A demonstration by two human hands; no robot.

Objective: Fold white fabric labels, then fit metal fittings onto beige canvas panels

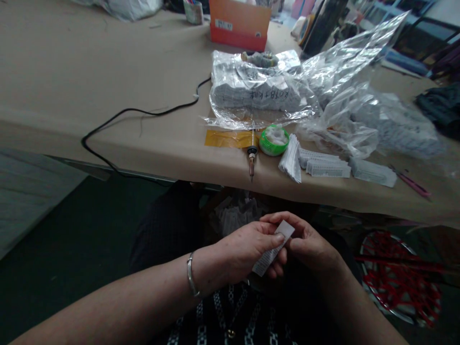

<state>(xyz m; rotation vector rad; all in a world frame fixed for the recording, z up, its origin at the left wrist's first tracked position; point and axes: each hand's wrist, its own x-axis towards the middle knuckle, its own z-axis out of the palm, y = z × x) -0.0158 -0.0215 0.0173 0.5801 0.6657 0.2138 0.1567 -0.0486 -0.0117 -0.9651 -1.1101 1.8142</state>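
Note:
Over my lap, just below the table's front edge, my left hand [256, 247] holds a white printed paper label [266, 258]. Its thumb presses on the label's face, with fingers curled behind. My right hand [313, 247] touches the left by the label's upper end. Its fingers are bent inward, and whatever is between them is hidden. Beyond the hands, a pen-shaped tool with a metal tip [252, 165] points toward me at the table edge. Right of it stand a green round tub with white fluff [266, 145] and a fanned bunch of white labels [291, 162].
More label stacks [327, 167] and a pink slim tool [413, 186] lie rightward. Clear plastic bags of labels [251, 98] fill the table's middle. A black cord [143, 112] loops left over the edge. Red strips [391, 273] lie in a basin at lower right.

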